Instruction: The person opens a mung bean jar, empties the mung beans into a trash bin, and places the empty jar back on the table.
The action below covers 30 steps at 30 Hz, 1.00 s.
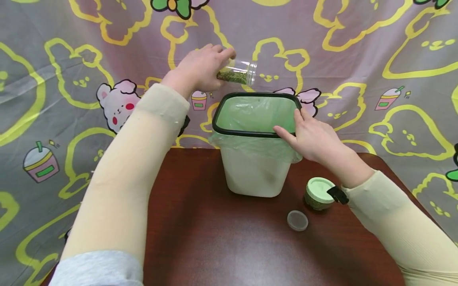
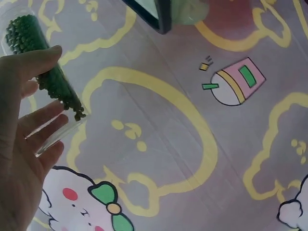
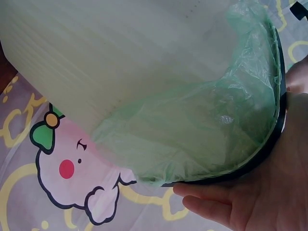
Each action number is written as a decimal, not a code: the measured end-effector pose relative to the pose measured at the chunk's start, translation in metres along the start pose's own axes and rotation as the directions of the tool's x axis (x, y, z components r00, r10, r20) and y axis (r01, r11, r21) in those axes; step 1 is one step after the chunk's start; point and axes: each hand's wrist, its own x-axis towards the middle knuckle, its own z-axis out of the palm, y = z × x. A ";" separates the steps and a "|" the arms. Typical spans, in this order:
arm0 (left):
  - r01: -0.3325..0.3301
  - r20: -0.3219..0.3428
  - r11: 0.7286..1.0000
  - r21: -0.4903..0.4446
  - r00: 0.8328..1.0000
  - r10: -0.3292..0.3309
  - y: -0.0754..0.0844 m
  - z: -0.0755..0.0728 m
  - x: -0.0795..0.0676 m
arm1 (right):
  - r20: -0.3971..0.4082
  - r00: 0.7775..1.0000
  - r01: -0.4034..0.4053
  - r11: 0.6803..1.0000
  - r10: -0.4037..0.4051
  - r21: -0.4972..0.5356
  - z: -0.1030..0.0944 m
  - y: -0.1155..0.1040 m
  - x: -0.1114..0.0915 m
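My left hand [image 1: 202, 69] grips a clear plastic jar [image 1: 251, 67] tilted onto its side, its open mouth pointing right. Small green beans [image 2: 53, 77] lie along the jar's lower side. The jar is above the left part of a white trash bin [image 1: 255, 171] with a black rim [image 1: 247, 134]. A thin green bag [image 1: 257, 115] lines the bin and folds over its outside. Against the rim's near right corner rests my right hand [image 1: 318, 137], its fingers [image 3: 207, 199] mostly straight along the edge.
To the right of the bin, a small jar with a pale green lid [image 1: 319, 190] stands on the dark wooden table [image 1: 214, 238]. A round clear lid [image 1: 297, 220] lies flat in front of it. A patterned cloth [image 1: 358, 31] hangs behind the table.
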 end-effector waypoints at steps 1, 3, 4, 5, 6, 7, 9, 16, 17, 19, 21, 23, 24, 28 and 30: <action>-0.003 0.000 1.000 0.003 1.000 0.003 0.001 0.000 0.000 | 0.001 1.000 0.000 1.000 0.000 0.001 0.000 0.000 0.000; -0.011 0.018 1.000 0.013 1.000 0.011 0.002 0.001 0.000 | 0.002 1.000 -0.003 1.000 0.003 -0.001 0.000 0.001 0.000; -0.016 0.032 1.000 0.019 0.999 0.015 0.002 0.002 0.000 | 0.002 1.000 -0.004 1.000 0.004 -0.002 0.000 0.001 0.000; -0.020 0.043 0.999 0.025 0.999 0.019 0.002 0.004 0.000 | 0.002 1.000 -0.004 1.000 0.004 -0.002 0.000 0.001 0.000; -0.019 0.051 0.999 0.028 0.999 0.018 0.002 0.005 -0.001 | 0.002 1.000 -0.002 1.000 0.002 -0.002 0.000 0.001 0.000; -0.017 0.053 1.000 0.027 0.998 0.015 0.001 0.006 -0.001 | 0.003 1.000 -0.002 1.000 0.002 -0.002 0.000 0.001 0.000; -0.013 0.052 1.000 0.023 0.999 0.012 -0.001 0.007 -0.002 | 0.003 1.000 0.000 1.000 0.000 -0.002 0.000 0.001 0.000; -0.018 0.051 1.000 0.016 0.999 0.017 -0.003 0.007 -0.001 | -0.012 1.000 0.004 1.000 -0.004 0.003 0.000 0.001 0.000; -0.017 0.051 1.000 0.015 0.999 0.016 -0.003 0.006 -0.001 | -0.013 1.000 0.006 1.000 -0.006 0.003 0.000 0.001 0.000; -0.016 0.051 1.000 0.012 0.999 0.015 -0.004 0.006 -0.002 | -0.012 1.000 0.007 1.000 -0.007 0.002 0.000 0.001 0.000; -0.014 0.052 1.000 0.008 0.999 0.014 -0.004 0.006 -0.002 | -0.007 1.000 0.008 1.000 -0.008 0.000 0.000 0.001 -0.001; -0.014 0.048 1.000 0.006 0.999 0.014 -0.004 0.006 -0.003 | -0.004 1.000 0.009 1.000 -0.009 -0.004 0.000 0.001 -0.001; -0.014 0.046 1.000 0.005 0.999 0.014 -0.005 0.006 -0.004 | -0.003 1.000 0.009 1.000 -0.009 -0.005 0.000 0.001 -0.001; -0.015 0.036 1.000 0.002 0.999 0.015 -0.006 0.006 -0.005 | -0.006 1.000 0.012 1.000 -0.012 -0.013 0.000 0.001 -0.001; -0.014 0.029 1.000 0.000 1.000 0.014 -0.006 0.006 -0.006 | -0.007 1.000 0.013 1.000 -0.013 -0.014 0.000 0.001 -0.001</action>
